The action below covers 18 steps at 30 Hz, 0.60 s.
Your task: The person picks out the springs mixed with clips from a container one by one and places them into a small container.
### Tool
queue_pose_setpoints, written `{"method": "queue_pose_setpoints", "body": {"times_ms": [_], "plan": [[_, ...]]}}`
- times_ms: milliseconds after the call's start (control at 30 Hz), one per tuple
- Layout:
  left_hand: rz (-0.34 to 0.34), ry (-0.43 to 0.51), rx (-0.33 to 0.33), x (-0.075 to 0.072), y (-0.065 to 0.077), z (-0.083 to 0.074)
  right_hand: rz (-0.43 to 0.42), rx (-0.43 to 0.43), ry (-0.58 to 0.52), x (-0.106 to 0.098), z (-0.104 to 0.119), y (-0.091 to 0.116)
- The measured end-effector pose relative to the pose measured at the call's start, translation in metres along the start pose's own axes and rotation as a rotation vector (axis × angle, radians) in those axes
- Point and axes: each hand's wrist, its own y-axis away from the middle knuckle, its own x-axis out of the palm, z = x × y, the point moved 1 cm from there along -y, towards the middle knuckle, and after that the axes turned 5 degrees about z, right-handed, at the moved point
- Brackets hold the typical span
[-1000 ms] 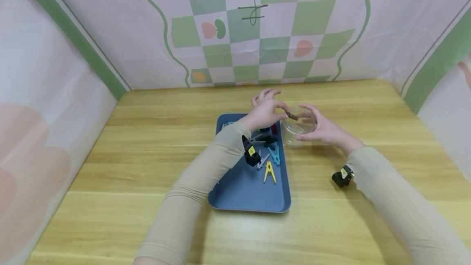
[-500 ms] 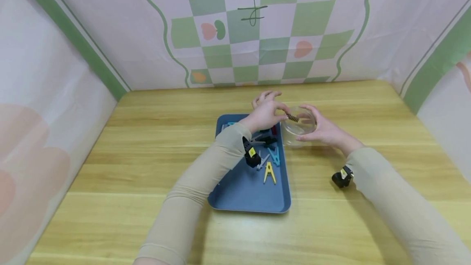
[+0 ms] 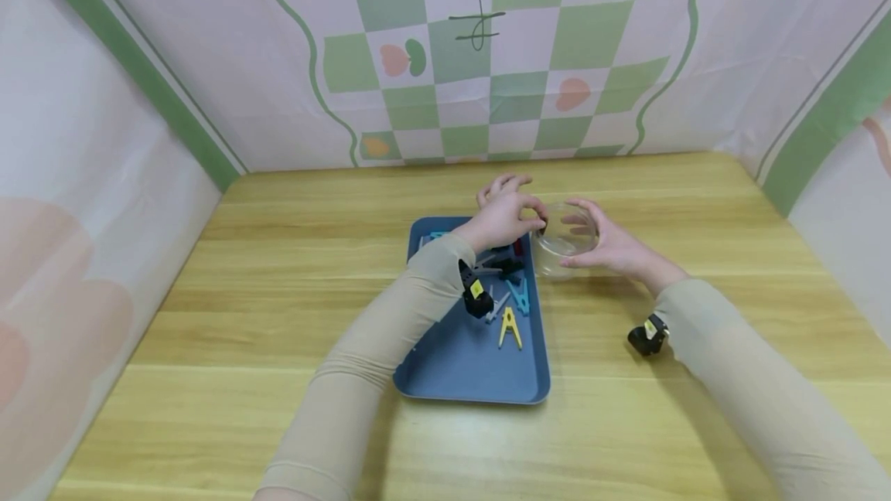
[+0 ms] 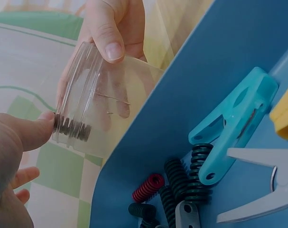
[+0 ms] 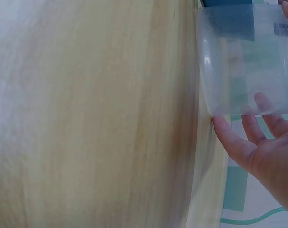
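My left hand (image 3: pixel 503 215) pinches a dark coil spring (image 4: pixel 72 127) between thumb and fingers, just inside the mouth of a clear plastic jar (image 4: pixel 108 90). The spring shows through the jar's wall in the left wrist view; in the head view only its dark end shows by the fingertips. My right hand (image 3: pixel 609 242) grips the jar round its side, thumb near and fingers beyond. The jar (image 5: pixel 243 66) is beside the blue tray (image 3: pixel 473 377). In the tray, partly under my left wrist, lie a red spring (image 4: pixel 148 187), several dark green springs (image 4: pixel 177 178) and loose clothespin halves.
A turquoise clothespin (image 4: pixel 238 123), a yellow one (image 3: pixel 510 327) and pale grey clothespin pieces (image 4: pixel 267 190) lie in the tray. The wooden table (image 3: pixel 278 292) reaches to a patterned cloth backdrop (image 3: pixel 459 83). Each wrist carries a small black camera (image 3: pixel 647 335).
The spring, earlier stretched out to the right over the jar's mouth, now shows only as a short dark end at my left fingertips. Both hands and the jar have hardly moved.
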Motion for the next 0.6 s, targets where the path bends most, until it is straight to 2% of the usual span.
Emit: {"method": "queue_pose_setpoints", "body": {"times_ms": [600], "plan": [[0.007, -0.012, -0.009, -0.0010, -0.0005, 0.0020, -0.008, -0.007, 0.003, 0.0007, -0.0005, -0.0004]]}}
